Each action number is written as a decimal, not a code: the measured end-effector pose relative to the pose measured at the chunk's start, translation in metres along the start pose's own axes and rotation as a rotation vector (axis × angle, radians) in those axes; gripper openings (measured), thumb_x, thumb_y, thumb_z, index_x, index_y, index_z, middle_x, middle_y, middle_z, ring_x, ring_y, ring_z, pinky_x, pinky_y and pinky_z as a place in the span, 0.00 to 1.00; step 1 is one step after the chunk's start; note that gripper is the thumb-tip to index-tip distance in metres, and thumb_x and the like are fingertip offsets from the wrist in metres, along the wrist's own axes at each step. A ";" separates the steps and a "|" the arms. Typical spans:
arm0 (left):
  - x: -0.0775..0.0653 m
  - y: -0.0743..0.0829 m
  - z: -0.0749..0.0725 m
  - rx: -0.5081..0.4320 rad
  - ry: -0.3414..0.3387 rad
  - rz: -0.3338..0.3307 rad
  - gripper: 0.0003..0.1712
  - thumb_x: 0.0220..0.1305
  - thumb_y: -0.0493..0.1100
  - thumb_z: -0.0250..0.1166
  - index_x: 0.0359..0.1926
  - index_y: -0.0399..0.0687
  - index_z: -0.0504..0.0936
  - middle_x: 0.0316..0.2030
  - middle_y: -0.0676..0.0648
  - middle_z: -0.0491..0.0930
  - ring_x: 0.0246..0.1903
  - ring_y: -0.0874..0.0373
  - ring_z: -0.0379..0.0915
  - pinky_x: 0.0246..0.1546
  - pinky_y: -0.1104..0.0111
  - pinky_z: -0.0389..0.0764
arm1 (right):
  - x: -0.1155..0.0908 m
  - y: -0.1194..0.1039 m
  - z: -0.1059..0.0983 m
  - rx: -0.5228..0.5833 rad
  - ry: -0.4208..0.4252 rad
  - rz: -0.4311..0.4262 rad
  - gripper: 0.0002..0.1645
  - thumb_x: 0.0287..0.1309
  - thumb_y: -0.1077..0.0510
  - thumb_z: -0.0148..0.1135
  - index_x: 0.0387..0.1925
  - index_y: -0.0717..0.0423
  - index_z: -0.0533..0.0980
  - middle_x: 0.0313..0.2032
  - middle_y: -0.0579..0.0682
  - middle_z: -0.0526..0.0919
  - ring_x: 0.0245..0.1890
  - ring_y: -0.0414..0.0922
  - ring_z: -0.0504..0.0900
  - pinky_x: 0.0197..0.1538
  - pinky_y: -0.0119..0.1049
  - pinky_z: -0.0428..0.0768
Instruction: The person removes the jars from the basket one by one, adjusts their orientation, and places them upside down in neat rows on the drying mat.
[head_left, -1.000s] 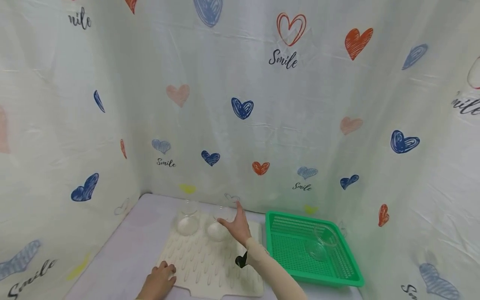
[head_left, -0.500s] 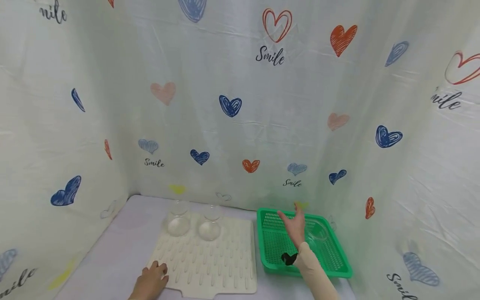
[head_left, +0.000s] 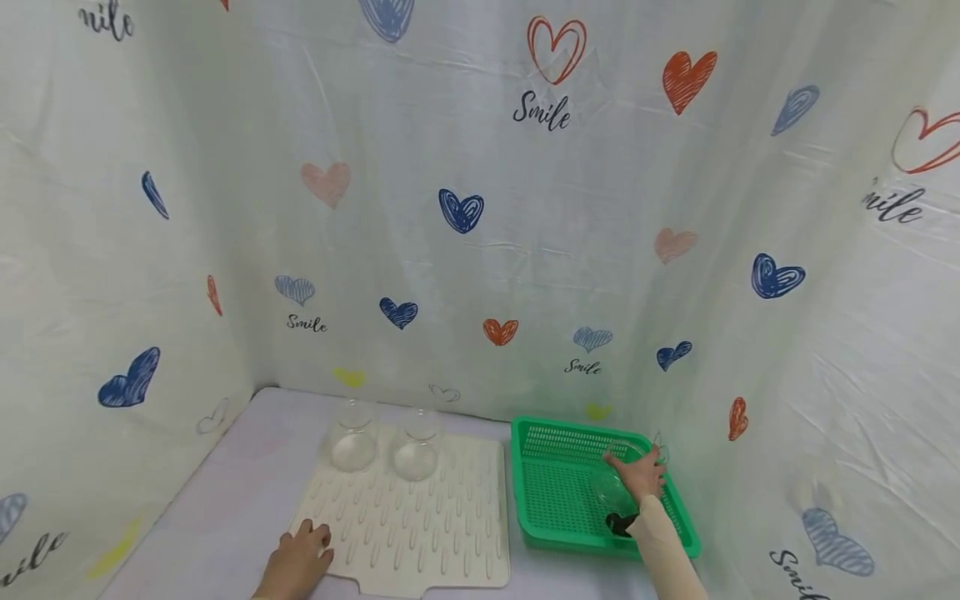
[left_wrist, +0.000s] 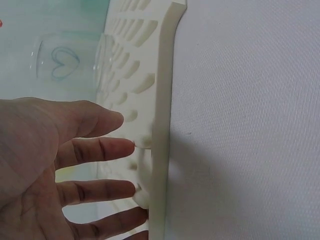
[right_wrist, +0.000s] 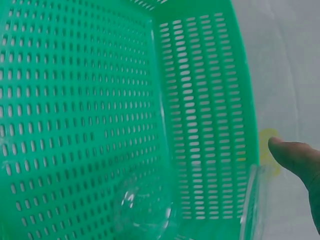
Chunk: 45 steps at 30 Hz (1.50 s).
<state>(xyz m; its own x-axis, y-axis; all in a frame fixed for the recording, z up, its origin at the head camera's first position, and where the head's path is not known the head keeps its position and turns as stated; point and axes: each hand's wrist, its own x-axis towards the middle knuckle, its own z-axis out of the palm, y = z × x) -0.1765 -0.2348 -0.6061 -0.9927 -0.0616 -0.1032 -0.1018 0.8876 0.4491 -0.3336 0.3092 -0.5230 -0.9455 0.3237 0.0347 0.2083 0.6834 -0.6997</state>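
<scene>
My right hand (head_left: 641,477) reaches over a clear glass cup (head_left: 611,493) in the green basket (head_left: 551,517). The right wrist view has the thumb (right_wrist: 295,156) beside the glass rim (right_wrist: 248,205) with a gap between; the other fingers are hidden there. At the left front, my left hand (head_left: 295,561) rests its fingertips on the edge of a cream ridged drying mat (head_left: 420,537), fingers spread and fairly straight in the left wrist view. Two more clear glass cups (head_left: 354,446), (head_left: 415,454) stand upright at the mat's far left.
The basket stands on the white-covered table (head_left: 247,492), just right of the mat. A pale curtain (head_left: 480,275) with hearts and "Smile" lettering hangs close behind and along both sides.
My right hand has left the second cup on the mat and moved right, then down over the cup in the basket. The left hand stays at the mat's edge. The head view has turned slightly right.
</scene>
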 end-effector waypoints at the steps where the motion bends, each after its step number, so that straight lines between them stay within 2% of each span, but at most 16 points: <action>1: 0.000 0.001 -0.001 0.005 -0.002 -0.004 0.07 0.53 0.44 0.64 0.30 0.48 0.75 0.29 0.48 0.67 0.25 0.51 0.60 0.20 0.61 0.68 | 0.001 0.001 0.000 0.003 -0.014 0.001 0.68 0.49 0.39 0.62 0.66 0.66 0.26 0.58 0.83 0.38 0.54 0.79 0.47 0.48 0.71 0.57; 11: 0.000 0.003 -0.005 0.015 -0.032 -0.030 0.07 0.53 0.45 0.63 0.31 0.47 0.76 0.32 0.45 0.69 0.27 0.49 0.64 0.23 0.57 0.71 | 0.006 0.008 0.003 0.036 -0.068 0.041 0.68 0.52 0.41 0.60 0.64 0.66 0.20 0.58 0.84 0.37 0.56 0.78 0.43 0.52 0.70 0.56; 18: -0.002 0.004 -0.009 -0.003 -0.032 -0.043 0.07 0.53 0.45 0.63 0.30 0.47 0.76 0.32 0.45 0.69 0.28 0.50 0.64 0.24 0.58 0.71 | 0.002 0.003 0.005 0.070 -0.057 0.009 0.74 0.48 0.34 0.60 0.63 0.63 0.17 0.59 0.84 0.38 0.54 0.78 0.51 0.49 0.68 0.61; 22: -0.003 0.004 -0.010 -0.005 -0.025 -0.033 0.08 0.54 0.45 0.63 0.31 0.46 0.76 0.31 0.46 0.69 0.27 0.50 0.64 0.24 0.58 0.71 | -0.008 -0.009 0.005 0.061 -0.005 -0.052 0.74 0.45 0.30 0.59 0.65 0.58 0.17 0.61 0.81 0.40 0.54 0.75 0.56 0.48 0.69 0.60; 25: -0.002 0.005 -0.010 0.008 -0.037 -0.031 0.10 0.55 0.47 0.62 0.33 0.45 0.77 0.31 0.46 0.69 0.27 0.51 0.64 0.25 0.58 0.72 | -0.017 -0.023 0.005 0.053 0.051 -0.108 0.71 0.46 0.31 0.60 0.67 0.53 0.20 0.64 0.75 0.44 0.55 0.72 0.58 0.48 0.72 0.55; 27: -0.001 0.007 -0.012 0.014 -0.045 -0.034 0.12 0.55 0.48 0.62 0.35 0.43 0.77 0.31 0.45 0.69 0.28 0.50 0.65 0.26 0.56 0.72 | -0.025 -0.034 0.005 0.058 0.093 -0.152 0.69 0.46 0.34 0.62 0.68 0.50 0.23 0.65 0.71 0.48 0.56 0.69 0.61 0.49 0.70 0.56; 32: -0.002 0.013 -0.018 0.038 -0.041 -0.026 0.17 0.56 0.51 0.61 0.38 0.40 0.77 0.32 0.43 0.72 0.30 0.46 0.69 0.30 0.51 0.73 | -0.045 -0.063 0.007 0.064 0.173 -0.273 0.68 0.42 0.35 0.66 0.70 0.47 0.31 0.63 0.66 0.58 0.57 0.64 0.64 0.51 0.65 0.59; 37: 0.004 0.028 -0.030 0.011 0.028 0.038 0.18 0.56 0.51 0.61 0.40 0.41 0.77 0.31 0.45 0.74 0.31 0.47 0.71 0.29 0.52 0.74 | -0.067 -0.092 0.014 -0.024 0.252 -0.464 0.67 0.39 0.37 0.70 0.70 0.43 0.36 0.63 0.62 0.61 0.57 0.61 0.64 0.54 0.63 0.55; 40: 0.013 0.047 -0.040 -0.070 0.086 0.082 0.22 0.57 0.54 0.61 0.45 0.42 0.76 0.36 0.44 0.75 0.34 0.48 0.74 0.31 0.54 0.76 | -0.079 -0.109 0.019 -0.146 0.321 -0.642 0.67 0.36 0.36 0.70 0.70 0.45 0.39 0.60 0.61 0.64 0.55 0.61 0.65 0.55 0.60 0.58; 45: 0.022 0.094 -0.056 -0.278 0.150 0.213 0.35 0.58 0.64 0.56 0.59 0.47 0.68 0.51 0.42 0.72 0.47 0.47 0.72 0.42 0.53 0.75 | -0.097 -0.137 0.027 -0.361 0.423 -0.951 0.66 0.33 0.36 0.68 0.69 0.55 0.46 0.53 0.60 0.69 0.50 0.58 0.69 0.52 0.57 0.64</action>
<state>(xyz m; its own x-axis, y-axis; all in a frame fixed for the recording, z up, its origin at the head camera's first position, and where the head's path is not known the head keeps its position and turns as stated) -0.2112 -0.1784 -0.5162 -0.9898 0.0267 0.1400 0.1149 0.7311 0.6726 -0.2770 0.1660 -0.4499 -0.6108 -0.2854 0.7386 -0.4336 0.9010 -0.0104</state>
